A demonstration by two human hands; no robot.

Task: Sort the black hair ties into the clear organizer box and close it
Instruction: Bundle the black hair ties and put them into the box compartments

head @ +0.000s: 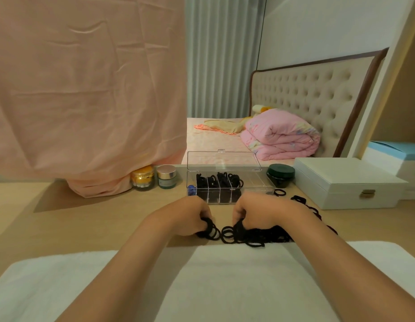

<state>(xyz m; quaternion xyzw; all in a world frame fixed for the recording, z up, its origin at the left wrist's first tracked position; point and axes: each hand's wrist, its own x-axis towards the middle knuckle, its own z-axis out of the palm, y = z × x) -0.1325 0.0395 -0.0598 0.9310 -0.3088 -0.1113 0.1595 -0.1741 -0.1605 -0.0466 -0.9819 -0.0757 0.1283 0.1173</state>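
1. On the table [85,217], the open box [257,184] stands at 12 o'clock from both hands. Its long axis runs 9 to 3, its lid is upright, and four compartments are already filled.
2. Loose ties [255,235] sprawl from between the hands toward 3 o'clock.
3. The left hand [185,214] curls round a small bunch while the right hand [260,210] pinches into the pile. Both are about equally near the box.

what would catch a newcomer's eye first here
The left hand and right hand grip a tangled pile of black hair ties on the table, front and centre. Just beyond them the clear organizer box stands with its lid up, several compartments already holding ties. A large pink sheet hangs over the left of the view.
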